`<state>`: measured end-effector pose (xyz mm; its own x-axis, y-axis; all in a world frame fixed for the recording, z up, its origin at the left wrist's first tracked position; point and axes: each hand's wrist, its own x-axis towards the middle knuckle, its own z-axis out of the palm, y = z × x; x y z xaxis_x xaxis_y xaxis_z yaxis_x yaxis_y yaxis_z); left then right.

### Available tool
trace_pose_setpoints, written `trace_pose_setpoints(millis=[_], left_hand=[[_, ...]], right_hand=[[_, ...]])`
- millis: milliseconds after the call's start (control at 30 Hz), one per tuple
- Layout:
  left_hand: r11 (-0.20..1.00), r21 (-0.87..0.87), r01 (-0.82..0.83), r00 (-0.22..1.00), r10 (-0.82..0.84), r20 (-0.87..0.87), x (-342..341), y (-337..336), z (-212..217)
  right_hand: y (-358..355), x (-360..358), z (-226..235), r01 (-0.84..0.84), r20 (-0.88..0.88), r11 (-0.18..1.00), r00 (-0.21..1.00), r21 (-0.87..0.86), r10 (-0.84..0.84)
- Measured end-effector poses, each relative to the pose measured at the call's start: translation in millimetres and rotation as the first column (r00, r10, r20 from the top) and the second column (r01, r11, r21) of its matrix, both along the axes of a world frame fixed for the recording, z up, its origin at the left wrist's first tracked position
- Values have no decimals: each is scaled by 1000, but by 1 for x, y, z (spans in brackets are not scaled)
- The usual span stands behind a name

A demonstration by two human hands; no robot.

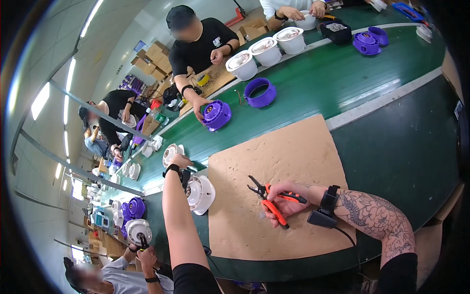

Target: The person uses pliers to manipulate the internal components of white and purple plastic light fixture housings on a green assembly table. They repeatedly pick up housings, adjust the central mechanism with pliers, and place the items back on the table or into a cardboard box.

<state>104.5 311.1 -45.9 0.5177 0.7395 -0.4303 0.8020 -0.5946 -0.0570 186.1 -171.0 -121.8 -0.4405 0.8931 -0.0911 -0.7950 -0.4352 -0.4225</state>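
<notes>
Green belt (pixel 313 88) — three tubs (pixel 267 55) alongside; right hand (pixel 289 197) clasping single pliers (pixel 275 212); left hand (pixel 180 161) by two white housings (pixel 201 195) — grip unclear.

A factory workshop, shown by workers (pixel 205 46) along a green conveyor belt (pixel 318 81)

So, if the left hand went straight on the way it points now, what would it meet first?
Most likely the round white part right by the left hand; they may already touch, as depth is unclear here.
</notes>
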Motion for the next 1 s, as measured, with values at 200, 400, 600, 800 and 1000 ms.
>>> trace_pose_setpoints(millis=[200, 400, 600, 800, 1000], left_hand=[[882, 472, -15, 993, -44, 114, -19, 32, -14], [900, 436, -28, 975, -71, 209, -48, 56, -18], [954, 240, 183, 899, -260, 351, -35, 10, 0], [869, 251, 425, 849, -480, 222, -55, -27, 8], [788, 344, 511, 788, -589, 178, -81, -46, 20]], right_hand=[[3, 0, 2, -9, -30, 998, 1000, 55, 11], [5, -2, 4, -14, 2, 999, 1000, 51, 14], [3, 0, -3, -5, -2, 999, 1000, 36, 5], [8, -3, -11, 2, -53, 997, 999, 72, 2], [6, -3, -1, 7, -6, 997, 1000, 82, -7]])
